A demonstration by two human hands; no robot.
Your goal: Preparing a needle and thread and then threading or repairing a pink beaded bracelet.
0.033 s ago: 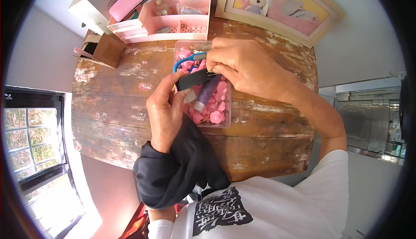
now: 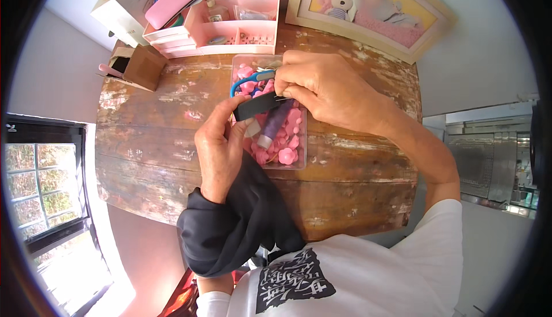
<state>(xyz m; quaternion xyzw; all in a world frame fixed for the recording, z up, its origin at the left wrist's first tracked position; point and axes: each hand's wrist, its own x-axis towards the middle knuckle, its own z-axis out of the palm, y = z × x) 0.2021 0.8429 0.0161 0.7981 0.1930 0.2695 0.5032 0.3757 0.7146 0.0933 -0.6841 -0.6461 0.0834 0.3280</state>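
My left hand (image 2: 221,136) grips the left end of a flat black strip (image 2: 256,106) between thumb and fingers. At the strip's right end, my right hand (image 2: 313,84) is closed in a pinch, with a thin needle-like sliver at its fingertips. Below both hands stands a clear plastic box (image 2: 300,161) of pink flower-shaped pieces (image 2: 287,155). A purple thread spool (image 2: 275,124) lies slanted over them, beside a small whitish piece (image 2: 253,127). Against my right fingers shows a blue and grey curved handle (image 2: 246,81); its far end is hidden. Black cloth (image 2: 230,230) covers my left forearm.
The worn wooden table (image 2: 155,127) carries a pink organizer (image 2: 236,44) at the back. A pink case (image 2: 172,3) rests on it. An open cardboard box (image 2: 138,67) stands at the back left, and a framed picture (image 2: 368,9) leans at the back right.
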